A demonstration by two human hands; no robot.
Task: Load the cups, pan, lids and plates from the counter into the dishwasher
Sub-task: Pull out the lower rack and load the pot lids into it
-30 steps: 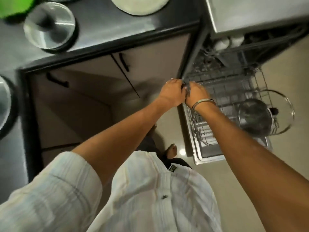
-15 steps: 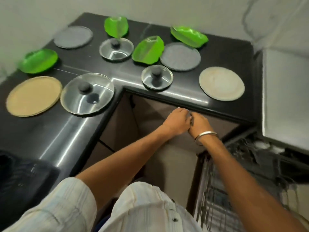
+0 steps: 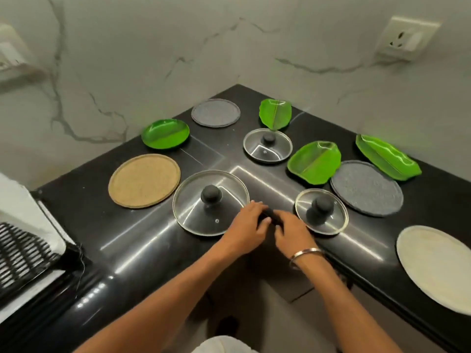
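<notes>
My left hand (image 3: 248,221) and my right hand (image 3: 290,231) meet just above the black counter (image 3: 142,248), fingers curled toward each other. A small dark shape shows between them; I cannot tell whether it is a held thing or the counter. They hover between a large glass lid (image 3: 190,200) and a smaller glass lid (image 3: 334,220), both with black knobs. A third glass lid (image 3: 276,155) lies farther back. Around them lie several green leaf-shaped plates (image 3: 314,163), a tan plate (image 3: 144,180), two grey plates (image 3: 367,191) and a cream plate (image 3: 438,266).
The counter turns a corner under marble walls. A black mesh thing (image 3: 20,256) on a white surface sits at the left edge. A wall socket (image 3: 405,39) is at the upper right. The dishwasher is out of view.
My view has swung up from the open dishwasher rack to the counter. Both hands, still close together, have risen from the rack to above the counter edge between two lids.
</notes>
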